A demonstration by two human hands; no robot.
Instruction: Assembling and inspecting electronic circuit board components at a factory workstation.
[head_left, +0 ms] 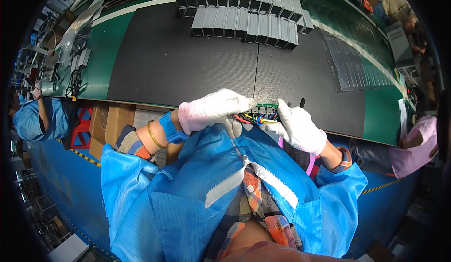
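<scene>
Between my two white-gloved hands is a green circuit board [266, 106] with coloured wires [256, 119] in red, yellow and blue bunched along its near side. My left hand [221, 108] closes on the board's left end, its fingers partly under the wires. At the other end my right hand [298, 127] grips the board, with the thumb side near the yellow wires. The board is at the near edge of the bench, close to my blue smock. Parts of the board's underside are hidden by my fingers.
Two rows of grey metal housings [244, 22] stand at the far side of the black mat [188, 55]. A clear plastic tray [359, 67] lies to the right. Cabled adapters [80, 65] sit at the left. Co-workers in blue [44, 119] and pink [416, 147] flank the bench.
</scene>
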